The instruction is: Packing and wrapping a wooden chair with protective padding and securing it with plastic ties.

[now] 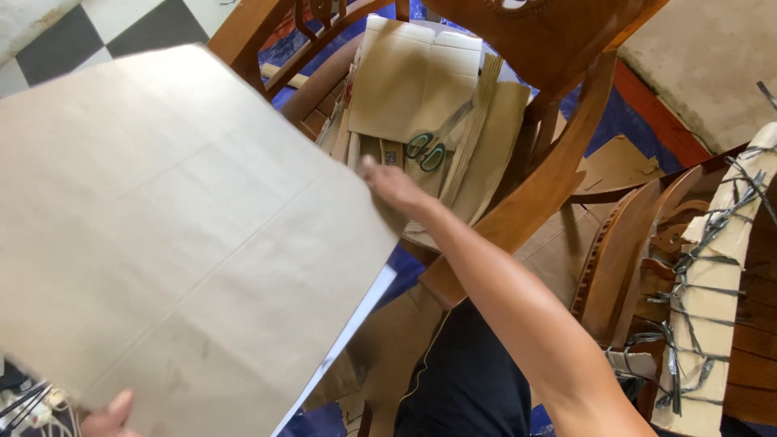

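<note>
Large flat sheet of brown cardboard [170, 235] fills the left side of the view, held up and tilted in front of the person, faint crease lines crossing it. Right hand [392, 186] grips the sheet's right edge near the upper corner, thumb on top, fingers hidden behind the board. Left hand [109, 419] pinches the bottom edge near the lower left corner; only a thumb and a bit of the hand show, so the grip looks closed on the board but is partly cut off by the frame. A thin white edge runs under the sheet's lower right side. Just beyond the right hand, a brown wooden chair [550, 174] carries a stack of folded brown cardboard pieces [421, 89] on its seat, with green-handled scissors [427, 152] lying on the stack's front edge. At the far right, a cardboard-wrapped piece bound with grey plastic strapping [712, 267] leans beside more carved wooden furniture.
</note>
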